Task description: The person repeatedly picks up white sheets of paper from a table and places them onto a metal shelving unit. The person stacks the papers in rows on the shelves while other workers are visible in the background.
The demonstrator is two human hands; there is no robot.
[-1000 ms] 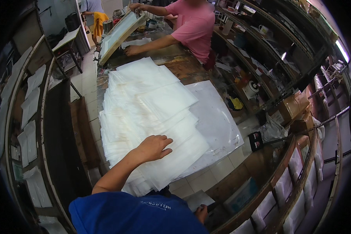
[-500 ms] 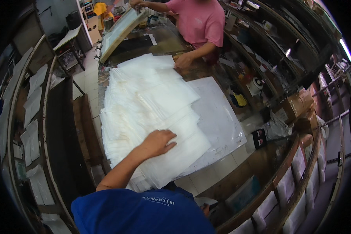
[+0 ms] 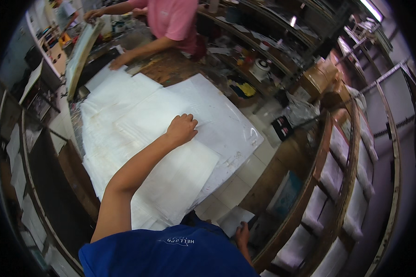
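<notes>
Moved since the earlier frame: your left hand (image 3: 182, 129), now farther up the stack of white sheets (image 3: 138, 138), knuckles curled, fingertips pressing the top sheet, gripping nothing. Stack: centre-left of frame, on the worktable (image 3: 171, 69). Right hand (image 3: 241, 234): low at the bottom edge; you cannot tell its grip. Step in hand, likely: smoothing or sliding a sheet. Next move calls for pinching one edge cleanly. Co-worker in pink (image 3: 173, 18): top of frame.

Matt white sheets (image 3: 171, 175), probably paper.
</notes>
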